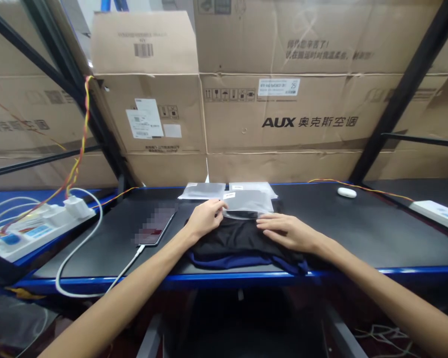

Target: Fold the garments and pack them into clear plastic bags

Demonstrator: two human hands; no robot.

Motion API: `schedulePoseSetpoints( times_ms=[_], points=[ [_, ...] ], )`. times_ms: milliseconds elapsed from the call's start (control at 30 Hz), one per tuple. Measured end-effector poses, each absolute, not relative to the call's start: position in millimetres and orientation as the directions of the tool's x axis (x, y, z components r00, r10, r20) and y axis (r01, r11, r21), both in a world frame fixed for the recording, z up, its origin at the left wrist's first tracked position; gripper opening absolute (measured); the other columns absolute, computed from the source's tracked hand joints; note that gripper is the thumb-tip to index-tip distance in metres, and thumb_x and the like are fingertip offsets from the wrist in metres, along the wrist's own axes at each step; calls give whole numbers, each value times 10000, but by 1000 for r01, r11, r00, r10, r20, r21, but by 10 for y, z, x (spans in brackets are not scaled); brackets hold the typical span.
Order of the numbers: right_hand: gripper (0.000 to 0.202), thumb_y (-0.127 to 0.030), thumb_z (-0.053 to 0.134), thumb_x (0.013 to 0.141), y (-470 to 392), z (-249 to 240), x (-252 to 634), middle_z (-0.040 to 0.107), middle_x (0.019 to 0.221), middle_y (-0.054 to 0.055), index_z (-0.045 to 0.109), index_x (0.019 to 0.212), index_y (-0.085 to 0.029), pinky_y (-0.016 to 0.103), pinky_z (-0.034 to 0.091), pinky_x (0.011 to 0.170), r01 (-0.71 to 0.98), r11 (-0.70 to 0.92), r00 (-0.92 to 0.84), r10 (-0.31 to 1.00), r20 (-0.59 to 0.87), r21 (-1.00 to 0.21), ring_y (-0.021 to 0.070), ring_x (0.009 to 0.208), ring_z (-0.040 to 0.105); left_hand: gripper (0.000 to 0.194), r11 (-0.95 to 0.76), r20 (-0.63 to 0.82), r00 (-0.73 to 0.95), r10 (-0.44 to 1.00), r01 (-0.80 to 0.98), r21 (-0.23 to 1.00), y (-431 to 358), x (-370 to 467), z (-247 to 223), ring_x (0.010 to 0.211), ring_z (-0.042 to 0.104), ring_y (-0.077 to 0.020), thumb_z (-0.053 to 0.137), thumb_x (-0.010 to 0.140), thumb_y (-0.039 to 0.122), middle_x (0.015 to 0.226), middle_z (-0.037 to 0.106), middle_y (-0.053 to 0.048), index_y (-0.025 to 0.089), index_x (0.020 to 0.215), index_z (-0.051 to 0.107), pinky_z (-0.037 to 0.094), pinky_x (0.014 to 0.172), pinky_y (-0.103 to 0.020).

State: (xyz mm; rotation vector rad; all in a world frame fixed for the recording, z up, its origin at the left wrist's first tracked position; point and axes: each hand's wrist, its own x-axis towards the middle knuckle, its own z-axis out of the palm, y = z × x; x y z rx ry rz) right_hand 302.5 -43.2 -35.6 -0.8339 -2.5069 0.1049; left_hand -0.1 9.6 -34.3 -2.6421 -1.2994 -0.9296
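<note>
A frosted plastic bag with a small white label and something dark inside lies on a pile of black cloth. At the bag's left edge, my left hand is closed, thumb and fingers pinching its corner. My right hand rests with fingers stretched out at the bag's lower right corner, over the black cloth. Dark blue cloth shows beneath the black along the table's front edge. Behind lie two more frosted bags, a left one and a right one partly covered by the front bag.
A phone with a white charging cable lies to the left. Power strips stand at the left and right sides. A small white case sits at the back right. Large cardboard boxes and black rack posts rise behind.
</note>
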Motion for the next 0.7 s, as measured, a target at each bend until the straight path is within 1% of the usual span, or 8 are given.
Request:
schedulePoseSetpoints(
  times_ms=[100, 200, 300, 367, 433, 567, 633, 700],
  points=[
    [273, -272, 532, 967, -421, -395, 3056, 746, 1119, 51, 722, 1161, -248, 400, 550, 963, 554, 819, -667, 544, 509, -148, 237, 1117, 647, 239, -650, 523, 511, 682, 751, 115, 91, -3, -348, 869, 644, -191, 519, 838, 123, 923, 685, -28, 240, 955, 692, 499, 746, -259],
    [257, -254, 539, 955, -359, -397, 3120, 742, 1055, 64, 717, 1141, -241, 369, 575, 885, 582, 802, -619, 542, 569, -131, 223, 1023, 663, 244, -646, 504, 532, 681, 760, 70, 112, -29, -334, 908, 646, -203, 510, 825, 90, 936, 687, -32, 229, 929, 682, 503, 771, -271],
    [310, -222, 527, 946, -273, -375, 3203, 714, 1144, 77, 670, 1221, -239, 383, 562, 916, 607, 789, -620, 542, 568, -91, 225, 1066, 651, 250, -629, 490, 523, 697, 774, 69, 149, -65, -305, 891, 649, -210, 501, 802, 62, 920, 688, -35, 219, 896, 670, 509, 779, -287],
    [336, -216, 517, 951, -218, -373, 3234, 683, 1248, 81, 654, 1257, -238, 410, 545, 959, 616, 788, -660, 521, 541, -8, 240, 1132, 633, 249, -611, 478, 511, 715, 789, 69, 163, -72, -279, 878, 648, -221, 504, 783, 49, 904, 687, -42, 211, 879, 667, 515, 782, -304],
    [322, -222, 499, 968, -169, -387, 3234, 672, 1285, 80, 672, 1240, -237, 422, 541, 972, 615, 786, -695, 502, 514, 65, 252, 1167, 626, 251, -619, 472, 519, 713, 782, 75, 157, -43, -249, 894, 648, -230, 524, 773, 52, 922, 688, -48, 207, 906, 670, 520, 803, -319],
    [314, -221, 470, 988, -92, -438, 3182, 719, 1204, 71, 710, 1191, -238, 423, 552, 968, 563, 821, -746, 457, 485, 93, 249, 1142, 657, 254, -788, 475, 666, 576, 607, 104, 117, 142, -200, 1051, 627, -224, 604, 842, 164, 1120, 678, -54, 227, 1081, 661, 500, 924, -326],
    [320, -205, 466, 985, -64, -466, 3165, 742, 1150, 54, 717, 1180, -242, 412, 565, 953, 539, 837, -756, 429, 494, 98, 242, 1112, 677, 200, -842, 458, 733, 503, 535, 69, 123, 271, -200, 1060, 622, -225, 631, 877, 240, 1137, 672, -60, 224, 1073, 665, 494, 926, -331],
    [319, -193, 461, 984, -45, -493, 3162, 758, 1102, 34, 724, 1159, -237, 390, 580, 928, 531, 839, -757, 407, 511, 117, 238, 1090, 690, 123, -849, 442, 760, 477, 528, 10, 162, 386, -219, 995, 631, -226, 632, 893, 260, 1059, 682, -63, 207, 995, 676, 496, 880, -334]
  ],
)
